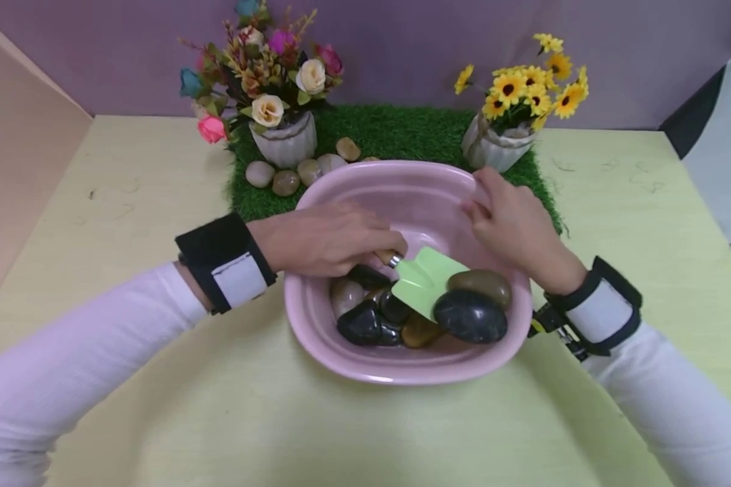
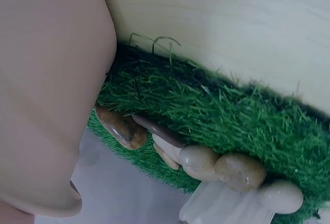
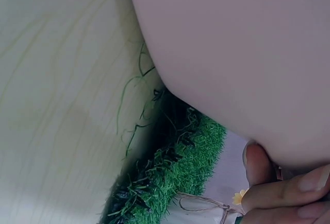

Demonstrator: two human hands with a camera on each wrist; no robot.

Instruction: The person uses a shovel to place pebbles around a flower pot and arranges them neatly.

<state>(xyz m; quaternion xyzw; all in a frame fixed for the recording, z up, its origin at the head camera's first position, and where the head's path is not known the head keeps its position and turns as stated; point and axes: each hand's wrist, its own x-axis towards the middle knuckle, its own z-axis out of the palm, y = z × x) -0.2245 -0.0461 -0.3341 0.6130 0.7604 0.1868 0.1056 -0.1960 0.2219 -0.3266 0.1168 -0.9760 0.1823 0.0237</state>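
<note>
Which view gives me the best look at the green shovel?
The head view: the shovel shows its blade clearly there, though the left hand hides much of its handle. Neither wrist view shows any of it.

Table (image 1: pixel 262 433) with mat and basin.
Table surface: pale yellow, faint wood grain, flat. Mat (image 1: pixel 402 128): green artificial grass, laid directly on the table at the rear, centered, long side along the rear edge; table surface extends to its left and right. Basin (image 1: pixel 396 376): pink, oval, upright, located centrally; in the head view it covers part of the mat's front, and contact between its base and the mat cannot be determined. Strands (image 1: pixel 563 166): thin, scattered, lying on the table near the mat's right side.
</note>
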